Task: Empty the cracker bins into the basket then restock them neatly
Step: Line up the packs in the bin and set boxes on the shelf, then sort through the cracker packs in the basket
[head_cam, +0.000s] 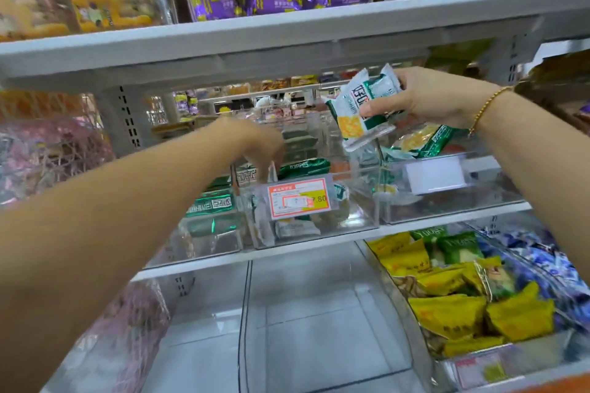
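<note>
We are in a shop, at the snack shelves. We see grey metal shelves (287,32) one above another, clear plastic bins (319,226) filled with wrapped packets (210,204), and an orange price label (298,198) showing "7.80" on a bin front. Through the shelf gap, more stocked racks (271,96) appear behind.

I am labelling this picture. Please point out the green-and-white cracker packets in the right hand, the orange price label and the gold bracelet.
Green-and-white cracker packets (348,108): head view, front packet's face.
Orange price label (298,198): head view, its middle.
Gold bracelet (486,105): head view, chain on the wrist.
</note>
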### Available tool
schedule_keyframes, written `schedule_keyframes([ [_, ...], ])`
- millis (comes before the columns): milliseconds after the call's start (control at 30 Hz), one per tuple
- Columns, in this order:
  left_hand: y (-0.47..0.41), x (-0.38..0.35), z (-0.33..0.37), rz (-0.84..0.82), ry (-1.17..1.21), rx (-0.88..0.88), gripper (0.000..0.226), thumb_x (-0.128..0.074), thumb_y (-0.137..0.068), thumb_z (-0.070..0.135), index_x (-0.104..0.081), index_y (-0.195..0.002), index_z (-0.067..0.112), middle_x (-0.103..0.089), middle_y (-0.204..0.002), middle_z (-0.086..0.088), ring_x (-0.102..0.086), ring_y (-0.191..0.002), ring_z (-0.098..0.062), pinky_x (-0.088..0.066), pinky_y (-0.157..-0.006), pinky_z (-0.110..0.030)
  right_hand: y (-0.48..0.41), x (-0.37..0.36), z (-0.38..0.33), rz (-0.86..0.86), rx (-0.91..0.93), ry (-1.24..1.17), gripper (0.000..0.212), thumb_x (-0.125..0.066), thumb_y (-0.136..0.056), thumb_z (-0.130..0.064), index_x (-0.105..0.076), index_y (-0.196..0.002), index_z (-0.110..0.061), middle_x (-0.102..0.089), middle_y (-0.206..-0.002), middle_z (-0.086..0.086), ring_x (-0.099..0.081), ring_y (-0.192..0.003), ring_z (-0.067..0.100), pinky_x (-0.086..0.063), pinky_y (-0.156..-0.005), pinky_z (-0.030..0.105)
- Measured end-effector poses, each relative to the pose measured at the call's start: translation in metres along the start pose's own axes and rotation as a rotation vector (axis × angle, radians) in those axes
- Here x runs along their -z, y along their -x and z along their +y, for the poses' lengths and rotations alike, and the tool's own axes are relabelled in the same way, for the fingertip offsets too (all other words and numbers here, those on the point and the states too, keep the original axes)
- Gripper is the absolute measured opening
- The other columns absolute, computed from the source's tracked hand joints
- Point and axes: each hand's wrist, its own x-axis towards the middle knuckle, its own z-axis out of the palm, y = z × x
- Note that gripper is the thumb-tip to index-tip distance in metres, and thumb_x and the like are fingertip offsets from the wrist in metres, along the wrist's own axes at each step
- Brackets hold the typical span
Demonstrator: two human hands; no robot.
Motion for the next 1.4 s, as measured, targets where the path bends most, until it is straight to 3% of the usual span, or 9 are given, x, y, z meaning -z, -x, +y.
schedule_keyframes([
  [133,0.009,0.023,-0.009,0.122,0.285,-0.013,0.057,-0.073,-0.076,0.045,-0.059,-0.124,0.018,-0.063,-0.117,0.003,-0.061,-0.102,-0.016,-0.046,-0.096,-0.036,0.003,0.001,0.001,0.033,0.049,-0.016,0.054,-0.076,-0.068,-0.033,-0.061,-0.116,-0.013,-0.074,-0.101,-0.002,-0.071,-0.090,0.016,-0.059,-0.078,0.036],
  [233,0.006,0.038,0.001,0.108,0.778,-0.056,0.033,-0.071,-0.081,0.033,-0.066,-0.101,0.007,-0.072,-0.083,0.000,-0.067,-0.068,-0.009,-0.054,-0.065,-0.021,0.004,0.003,0.000,0.063,0.083,-0.022,0.052,-0.077,-0.069,-0.032,-0.061,-0.116,-0.013,-0.074,-0.101,-0.004,-0.071,-0.090,0.012,-0.060,-0.070,0.029],
  [300,-0.004,0.037,0.014,0.075,0.941,-0.062,0.025,-0.070,-0.083,0.025,-0.066,-0.093,0.002,-0.072,-0.090,-0.013,-0.067,-0.075,-0.018,-0.057,-0.074,-0.027,0.003,0.008,0.001,0.110,0.083,-0.018,0.050,-0.078,-0.071,-0.032,-0.061,-0.115,-0.015,-0.074,-0.099,-0.007,-0.071,-0.086,0.009,-0.059,-0.067,0.025],
  [533,-0.031,0.018,0.040,-0.396,0.929,-0.039,0.021,-0.059,-0.092,0.026,-0.064,-0.106,0.011,-0.062,-0.122,-0.020,-0.059,-0.114,-0.035,-0.046,-0.101,-0.044,0.012,0.020,0.012,0.169,0.060,-0.062,0.061,-0.077,-0.059,-0.043,-0.063,-0.114,-0.019,-0.073,-0.102,-0.007,-0.071,-0.092,0.011,-0.058,-0.075,0.030],
  [733,-0.031,0.017,0.046,-0.599,0.853,-0.023,0.022,-0.054,-0.096,0.025,-0.060,-0.110,0.010,-0.064,-0.119,-0.015,-0.061,-0.111,-0.031,-0.046,-0.100,-0.044,0.017,0.017,0.013,0.174,0.056,-0.029,0.066,-0.077,-0.055,-0.048,-0.063,-0.113,-0.021,-0.073,-0.103,-0.007,-0.070,-0.094,0.013,-0.054,-0.091,0.042],
  [867,-0.027,0.015,0.050,-0.595,0.850,-0.027,0.013,-0.047,-0.099,0.025,-0.054,-0.106,0.015,-0.065,-0.102,-0.011,-0.066,-0.086,-0.023,-0.057,-0.072,-0.032,0.021,0.015,0.012,0.175,0.044,-0.013,0.064,-0.077,-0.060,-0.047,-0.062,-0.116,-0.020,-0.073,-0.104,-0.006,-0.069,-0.095,0.014,-0.052,-0.093,0.043],
  [1033,-0.021,0.012,0.054,-0.609,0.919,-0.014,0.022,-0.049,-0.097,0.031,-0.055,-0.107,0.012,-0.072,-0.083,-0.010,-0.067,-0.078,-0.024,-0.056,-0.073,-0.035,0.027,0.018,0.006,0.180,0.024,-0.029,0.072,-0.078,-0.055,-0.050,-0.062,-0.118,-0.019,-0.072,-0.109,-0.005,-0.068,-0.100,0.017,-0.048,-0.098,0.047],
  [1200,-0.016,0.014,0.059,-0.467,1.124,0.070,0.062,-0.060,-0.091,0.027,-0.029,-0.143,0.015,-0.054,-0.119,-0.027,-0.062,-0.093,-0.037,-0.051,-0.076,-0.046,0.035,0.016,0.004,0.189,0.003,-0.046,0.075,-0.078,-0.054,-0.048,-0.059,-0.120,-0.019,-0.071,-0.111,-0.003,-0.069,-0.098,0.018,-0.055,-0.088,0.045],
  [1400,-0.024,0.017,0.063,-0.356,1.261,0.157,0.066,-0.061,-0.090,0.030,-0.025,-0.143,0.013,-0.037,-0.145,-0.027,-0.051,-0.122,-0.040,-0.044,-0.099,-0.051,0.040,0.011,0.004,0.188,-0.018,-0.111,0.052,-0.077,-0.072,-0.031,-0.058,-0.119,-0.016,-0.071,-0.108,-0.003,-0.071,-0.090,0.014,-0.060,-0.074,0.035],
])
